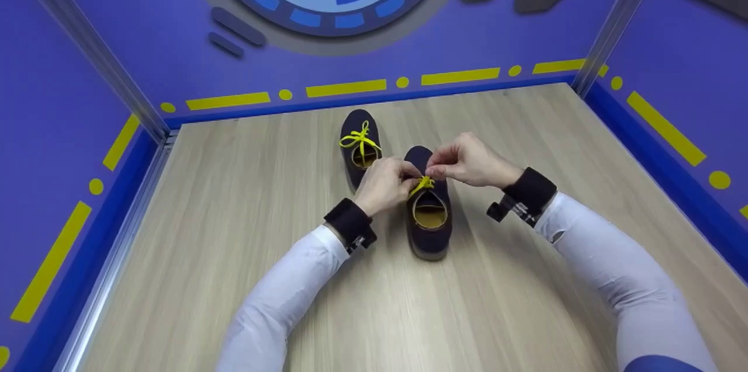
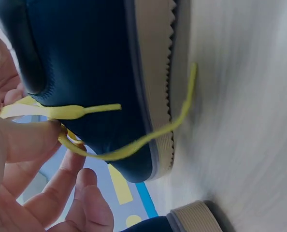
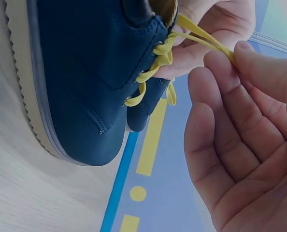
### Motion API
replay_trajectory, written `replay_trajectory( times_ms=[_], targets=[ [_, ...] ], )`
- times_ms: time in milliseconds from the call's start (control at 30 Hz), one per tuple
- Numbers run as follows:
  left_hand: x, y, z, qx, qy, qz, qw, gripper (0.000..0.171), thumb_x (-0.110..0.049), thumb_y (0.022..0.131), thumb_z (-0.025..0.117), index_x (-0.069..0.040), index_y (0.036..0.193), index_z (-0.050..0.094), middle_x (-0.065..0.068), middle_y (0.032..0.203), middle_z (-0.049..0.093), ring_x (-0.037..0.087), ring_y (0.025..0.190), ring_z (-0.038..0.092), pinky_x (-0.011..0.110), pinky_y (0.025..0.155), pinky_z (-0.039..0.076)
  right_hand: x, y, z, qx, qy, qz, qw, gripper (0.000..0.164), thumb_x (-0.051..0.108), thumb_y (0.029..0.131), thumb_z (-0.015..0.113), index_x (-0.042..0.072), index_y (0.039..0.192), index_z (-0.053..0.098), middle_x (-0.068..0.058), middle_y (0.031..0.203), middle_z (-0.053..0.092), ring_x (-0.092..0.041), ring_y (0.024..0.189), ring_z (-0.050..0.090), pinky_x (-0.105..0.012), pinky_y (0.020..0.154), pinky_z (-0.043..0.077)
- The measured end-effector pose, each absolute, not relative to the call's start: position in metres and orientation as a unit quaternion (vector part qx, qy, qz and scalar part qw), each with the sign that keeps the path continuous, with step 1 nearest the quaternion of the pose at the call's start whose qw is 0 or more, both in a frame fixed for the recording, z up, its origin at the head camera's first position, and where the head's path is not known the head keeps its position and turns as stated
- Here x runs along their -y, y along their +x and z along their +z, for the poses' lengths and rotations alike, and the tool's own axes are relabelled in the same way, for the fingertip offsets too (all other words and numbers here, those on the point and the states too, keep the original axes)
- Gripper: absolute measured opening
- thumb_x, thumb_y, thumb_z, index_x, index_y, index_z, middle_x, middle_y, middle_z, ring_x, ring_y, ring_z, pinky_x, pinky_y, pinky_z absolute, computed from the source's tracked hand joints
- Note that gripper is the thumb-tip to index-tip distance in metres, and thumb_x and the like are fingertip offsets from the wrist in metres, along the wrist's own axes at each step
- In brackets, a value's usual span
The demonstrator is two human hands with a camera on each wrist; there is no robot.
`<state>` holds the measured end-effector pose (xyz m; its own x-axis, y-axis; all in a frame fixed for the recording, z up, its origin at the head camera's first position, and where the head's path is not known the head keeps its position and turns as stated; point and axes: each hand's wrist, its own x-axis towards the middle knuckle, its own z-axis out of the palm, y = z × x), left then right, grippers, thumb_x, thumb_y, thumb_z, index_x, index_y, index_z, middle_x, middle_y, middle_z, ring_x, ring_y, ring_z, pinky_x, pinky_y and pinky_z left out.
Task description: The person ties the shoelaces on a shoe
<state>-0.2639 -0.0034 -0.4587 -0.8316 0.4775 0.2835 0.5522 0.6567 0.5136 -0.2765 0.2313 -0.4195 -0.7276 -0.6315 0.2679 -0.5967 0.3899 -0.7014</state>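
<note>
A dark shoe with a pale sole stands upright on the table, its toe pointing away from me. Over its tongue, my left hand pinches the yellow shoelace between thumb and fingers. One loose end of that lace trails across the shoe's side in the left wrist view. On the other side, my right hand pinches a doubled strand of lace between thumb and index finger, drawn out from the eyelets. Its other fingers are loosely bent. The left fingertips are partly hidden behind the shoe in the right wrist view.
A matching shoe, its yellow lace tied in a bow, stands to the left and slightly farther back, partly covered by my left hand. The wooden table is bordered by blue-purple panels at the back and both sides.
</note>
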Motion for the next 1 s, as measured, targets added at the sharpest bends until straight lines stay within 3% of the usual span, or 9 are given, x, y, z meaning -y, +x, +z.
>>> replay_trajectory(
  times_ms=[100,300,533,600,700,800,867,1000],
  targets=[
    [0.002,-0.265,-0.459,0.913,-0.270,-0.301,0.060,0.011,-0.017,0.096,0.075,-0.019,0.101,0.083,-0.004,0.099,0.078,0.017,0.092,0.072,0.036,0.080,0.055,-0.230,-0.276,-0.420,-0.833,-0.365,-0.415,0.021,0.008,0.012,0.096,0.079,0.009,0.091,0.084,-0.005,0.078,0.077,-0.016,0.068,0.067,-0.017,0.062,0.048],
    [-0.001,-0.265,-0.454,0.905,-0.258,-0.335,0.044,0.007,-0.018,0.098,0.072,-0.018,0.099,0.079,-0.006,0.092,0.076,0.012,0.082,0.067,0.032,0.074,0.053,-0.217,-0.255,-0.400,-0.829,-0.362,-0.427,0.001,0.005,-0.009,0.092,0.076,-0.007,0.091,0.080,-0.021,0.077,0.074,-0.023,0.065,0.062,-0.012,0.062,0.042],
    [-0.003,-0.264,-0.454,0.890,-0.269,-0.362,0.064,0.006,-0.018,0.098,0.074,-0.017,0.097,0.080,-0.008,0.086,0.075,0.009,0.074,0.064,0.028,0.068,0.050,-0.214,-0.255,-0.400,-0.832,-0.335,-0.442,0.030,0.004,-0.011,0.093,0.073,-0.012,0.093,0.077,-0.033,0.079,0.071,-0.011,0.059,0.061,-0.013,0.055,0.043],
    [-0.003,-0.264,-0.455,0.889,-0.267,-0.365,0.070,0.006,-0.017,0.097,0.074,-0.017,0.096,0.080,-0.008,0.085,0.076,0.009,0.073,0.064,0.027,0.068,0.050,-0.215,-0.259,-0.407,-0.835,-0.317,-0.447,0.046,0.006,-0.010,0.095,0.072,-0.014,0.094,0.075,-0.035,0.082,0.071,-0.012,0.059,0.063,-0.013,0.052,0.044],
    [-0.003,-0.263,-0.455,0.888,-0.267,-0.365,0.077,0.005,-0.016,0.097,0.075,-0.016,0.095,0.079,-0.008,0.084,0.076,0.008,0.074,0.065,0.027,0.068,0.051,-0.218,-0.270,-0.421,-0.833,-0.297,-0.461,0.070,0.009,-0.007,0.097,0.071,-0.015,0.097,0.075,-0.035,0.087,0.073,-0.032,0.062,0.072,-0.014,0.049,0.046],
    [-0.003,-0.262,-0.455,0.888,-0.267,-0.365,0.079,0.006,-0.015,0.098,0.074,-0.016,0.096,0.079,-0.008,0.085,0.076,0.008,0.074,0.066,0.027,0.069,0.051,-0.222,-0.279,-0.432,-0.822,-0.283,-0.486,0.089,0.011,-0.003,0.098,0.072,-0.014,0.098,0.075,-0.034,0.089,0.074,-0.053,0.070,0.071,-0.016,0.047,0.047],
    [-0.002,-0.262,-0.455,0.888,-0.265,-0.367,0.078,0.006,-0.016,0.098,0.074,-0.016,0.097,0.080,-0.008,0.085,0.076,0.008,0.075,0.065,0.027,0.069,0.051,-0.223,-0.282,-0.436,-0.814,-0.276,-0.502,0.098,0.012,0.000,0.097,0.075,-0.012,0.098,0.076,-0.033,0.088,0.074,-0.054,0.071,0.071,-0.017,0.046,0.048],
    [-0.002,-0.262,-0.454,0.890,-0.262,-0.366,0.074,0.006,-0.017,0.099,0.074,-0.016,0.098,0.080,-0.009,0.086,0.077,0.008,0.075,0.065,0.027,0.069,0.050,-0.224,-0.285,-0.440,-0.805,-0.269,-0.520,0.100,0.013,0.007,0.094,0.081,-0.006,0.095,0.079,-0.025,0.083,0.076,-0.040,0.064,0.073,-0.019,0.046,0.048]
  ],
)
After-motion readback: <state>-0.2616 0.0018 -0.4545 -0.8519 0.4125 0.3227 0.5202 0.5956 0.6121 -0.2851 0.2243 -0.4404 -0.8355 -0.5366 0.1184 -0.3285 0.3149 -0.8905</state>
